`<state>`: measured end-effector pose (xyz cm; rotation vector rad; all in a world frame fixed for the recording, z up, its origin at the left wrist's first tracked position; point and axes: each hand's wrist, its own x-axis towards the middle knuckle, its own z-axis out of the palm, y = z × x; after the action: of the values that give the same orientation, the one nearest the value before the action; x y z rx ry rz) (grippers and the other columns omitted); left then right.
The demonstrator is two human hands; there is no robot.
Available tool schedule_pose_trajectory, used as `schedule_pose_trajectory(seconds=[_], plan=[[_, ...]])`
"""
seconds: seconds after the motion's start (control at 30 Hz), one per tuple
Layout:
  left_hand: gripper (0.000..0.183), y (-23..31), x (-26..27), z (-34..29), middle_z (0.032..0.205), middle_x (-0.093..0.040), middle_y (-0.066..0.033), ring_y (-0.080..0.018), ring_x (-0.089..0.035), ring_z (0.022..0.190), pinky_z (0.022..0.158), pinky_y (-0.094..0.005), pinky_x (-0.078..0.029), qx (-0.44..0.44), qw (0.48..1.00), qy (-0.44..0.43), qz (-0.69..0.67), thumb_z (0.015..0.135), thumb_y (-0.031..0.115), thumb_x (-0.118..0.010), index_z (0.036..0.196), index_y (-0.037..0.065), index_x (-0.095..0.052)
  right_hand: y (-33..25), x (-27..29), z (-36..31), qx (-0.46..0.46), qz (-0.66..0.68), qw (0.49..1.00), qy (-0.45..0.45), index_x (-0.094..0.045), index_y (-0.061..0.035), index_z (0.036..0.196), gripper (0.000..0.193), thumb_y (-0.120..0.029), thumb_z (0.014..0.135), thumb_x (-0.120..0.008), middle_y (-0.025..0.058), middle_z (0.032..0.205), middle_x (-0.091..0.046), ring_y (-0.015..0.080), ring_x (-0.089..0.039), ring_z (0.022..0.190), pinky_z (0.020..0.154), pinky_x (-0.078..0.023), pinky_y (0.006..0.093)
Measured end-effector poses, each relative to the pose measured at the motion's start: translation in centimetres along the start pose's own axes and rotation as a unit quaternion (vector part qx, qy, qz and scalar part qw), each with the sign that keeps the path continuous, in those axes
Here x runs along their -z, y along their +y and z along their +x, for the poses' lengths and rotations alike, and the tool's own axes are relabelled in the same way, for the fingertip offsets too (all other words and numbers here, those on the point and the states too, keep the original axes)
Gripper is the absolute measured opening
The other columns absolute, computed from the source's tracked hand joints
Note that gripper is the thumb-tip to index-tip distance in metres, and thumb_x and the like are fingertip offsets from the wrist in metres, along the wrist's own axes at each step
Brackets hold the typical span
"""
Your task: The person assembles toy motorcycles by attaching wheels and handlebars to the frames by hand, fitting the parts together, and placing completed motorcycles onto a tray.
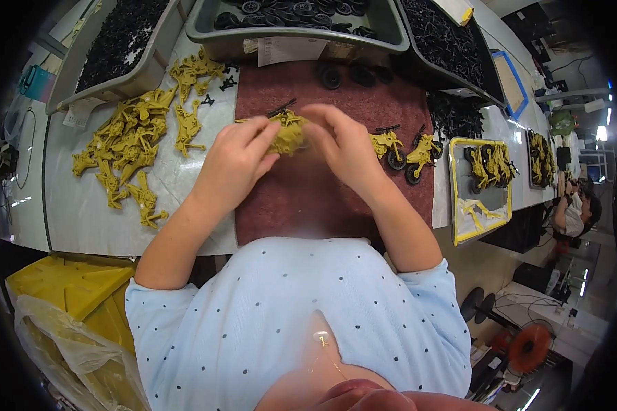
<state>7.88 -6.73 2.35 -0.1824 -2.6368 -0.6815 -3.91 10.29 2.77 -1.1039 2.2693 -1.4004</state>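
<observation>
Over the maroon cloth, my left hand [242, 152] pinches a yellow plastic toy motorcycle body [288, 139] between thumb and fingers. A black handlebar piece [282, 107] sticks up at its far side. My right hand [346, 147] is at the body's right end, slightly blurred, its curved fingers and thumb apart; I cannot tell whether they touch it. Right of that hand, toy motorcycles with black wheels [424, 156] lie on the cloth [288, 212]. On the left, a heap of loose yellow bodies [127, 137] covers part of the table.
Grey bins of small black parts [120, 41] and black wheels [295, 12] stand along the far side. Another black-parts bin [452, 51] is at far right. A yellow-rimmed tray [451, 192] holds toy motorcycles. Another person [574, 212] sits farther right. A yellow crate [68, 281] is at lower left.
</observation>
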Motion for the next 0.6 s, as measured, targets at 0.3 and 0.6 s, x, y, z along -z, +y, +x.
schedule_pose_trajectory(seconds=[0.3,0.6], plan=[[0.044,-3.1,-1.0,0.9,0.105,-0.057,-0.0082,-0.0250,-0.056,0.100,0.092,-0.0383,-0.041,0.019,0.998,-0.007,0.057,0.070,0.010,-0.075,0.112,0.005,-0.064,2.1,-2.2,2.4,-0.016,-0.099,0.994,0.038,-0.065,-0.0018,0.102,0.027,-0.020,0.082,-0.071,0.0154,0.097,-0.064,0.0316,-0.063,0.086,0.076,-0.051,0.0394],[0.042,-3.7,-0.4,0.9,0.107,-0.054,-0.0086,-0.0252,-0.052,0.106,0.095,-0.0389,-0.035,0.023,0.997,-0.048,0.064,0.075,0.011,-0.072,0.115,0.005,-0.062,2.4,-3.4,2.9,-0.009,-0.130,0.989,0.071,-0.064,-0.0051,0.102,0.031,-0.025,0.080,-0.072,0.0120,0.094,-0.063,0.0307,-0.060,0.091,0.078,-0.046,0.0421]])
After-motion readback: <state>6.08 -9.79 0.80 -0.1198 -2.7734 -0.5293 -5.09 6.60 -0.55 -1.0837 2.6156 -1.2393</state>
